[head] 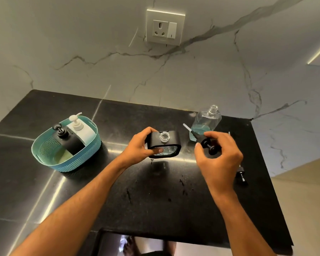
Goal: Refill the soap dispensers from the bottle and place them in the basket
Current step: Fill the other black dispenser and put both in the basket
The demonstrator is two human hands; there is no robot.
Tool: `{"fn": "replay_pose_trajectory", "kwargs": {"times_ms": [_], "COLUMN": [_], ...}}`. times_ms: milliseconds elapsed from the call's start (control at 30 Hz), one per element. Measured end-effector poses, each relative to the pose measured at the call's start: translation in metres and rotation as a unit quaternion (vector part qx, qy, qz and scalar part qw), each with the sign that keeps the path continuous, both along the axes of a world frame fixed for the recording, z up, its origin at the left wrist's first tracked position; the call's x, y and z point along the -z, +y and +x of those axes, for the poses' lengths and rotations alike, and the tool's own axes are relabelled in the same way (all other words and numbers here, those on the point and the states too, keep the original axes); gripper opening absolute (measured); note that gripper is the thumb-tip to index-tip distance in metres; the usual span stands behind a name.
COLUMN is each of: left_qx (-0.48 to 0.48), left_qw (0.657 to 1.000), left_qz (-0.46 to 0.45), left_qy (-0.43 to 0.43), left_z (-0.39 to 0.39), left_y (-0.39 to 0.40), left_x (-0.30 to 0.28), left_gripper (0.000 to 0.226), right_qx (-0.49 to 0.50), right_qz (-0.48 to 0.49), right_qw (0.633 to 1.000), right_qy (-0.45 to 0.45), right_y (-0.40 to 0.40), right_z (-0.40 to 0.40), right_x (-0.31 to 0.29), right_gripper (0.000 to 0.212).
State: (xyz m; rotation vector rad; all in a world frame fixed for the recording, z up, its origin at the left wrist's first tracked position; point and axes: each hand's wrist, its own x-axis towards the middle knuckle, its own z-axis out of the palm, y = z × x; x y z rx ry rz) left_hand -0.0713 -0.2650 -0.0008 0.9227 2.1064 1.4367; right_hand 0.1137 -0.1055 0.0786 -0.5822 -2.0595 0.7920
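My left hand [142, 143] grips a black-topped glass soap dispenser [164, 145] on the black counter; its neck is uncapped. Just right of it, my right hand [218, 150] holds a black pump head [208, 144] with its clear tube pointing up and left. Behind the pump stands an uncapped clear bottle [206, 122] with a little blue liquid at the bottom. At the left, a teal woven basket [63, 159] holds a black dispenser [70, 139] and a white dispenser [81, 130], both with pumps on.
Another black pump head [241, 174] lies near the counter's right edge. The counter [118, 191] ends at a marble wall behind, with a wall socket [164, 28] above. The counter's front edge drops off below my arms.
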Motion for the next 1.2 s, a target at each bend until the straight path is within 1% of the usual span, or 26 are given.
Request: {"fn": "replay_pose_trajectory", "kwargs": {"times_ms": [100,200,333,467,600,800,967,1067,1133,1200], "left_qx": [0.007,0.013,0.021,0.035,0.054,0.061,0.059,0.057,0.051,0.049], "left_qw": [1.0,1.0,1.0,0.999,0.998,0.997,0.996,0.997,0.997,0.997], "left_qz": [-0.007,-0.011,-0.014,-0.005,0.011,0.032,0.028,0.028,0.03,0.034], "left_qy": [-0.003,0.008,0.015,0.023,0.038,0.044,0.055,0.052,0.047,0.045], "left_z": [-0.001,-0.001,0.001,0.005,0.009,0.017,0.017,0.017,0.016,0.016], "left_y": [-0.003,-0.004,-0.004,-0.005,-0.004,-0.004,-0.008,-0.009,-0.01,-0.01], "left_x": [0.003,0.004,0.003,-0.002,-0.008,-0.013,-0.013,-0.012,-0.012,-0.013], "left_gripper": [0.048,0.049,0.051,0.051,0.049,0.047,0.046,0.046,0.045,0.045], "right_qx": [-0.034,-0.066,-0.097,-0.1,-0.113,-0.148,-0.13,-0.118,-0.126,-0.144], "right_qz": [-0.01,-0.009,0.006,0.024,0.051,0.045,0.057,0.071,0.062,0.047], "right_qw": [0.999,0.998,0.993,0.986,0.979,0.972,0.977,0.978,0.978,0.976], "right_qy": [0.011,-0.007,-0.062,-0.13,-0.161,-0.176,-0.159,-0.156,-0.157,-0.156], "right_y": [-0.012,-0.021,-0.025,-0.022,-0.017,-0.015,-0.019,-0.022,-0.023,-0.022], "right_z": [0.002,0.003,-0.003,-0.014,-0.033,-0.054,-0.054,-0.053,-0.051,-0.049], "right_x": [-0.026,-0.04,-0.041,-0.037,-0.035,-0.019,-0.006,-0.003,-0.003,-0.001], "right_gripper": [0.028,0.027,0.025,0.026,0.025,0.043,0.051,0.06,0.07,0.072]}}
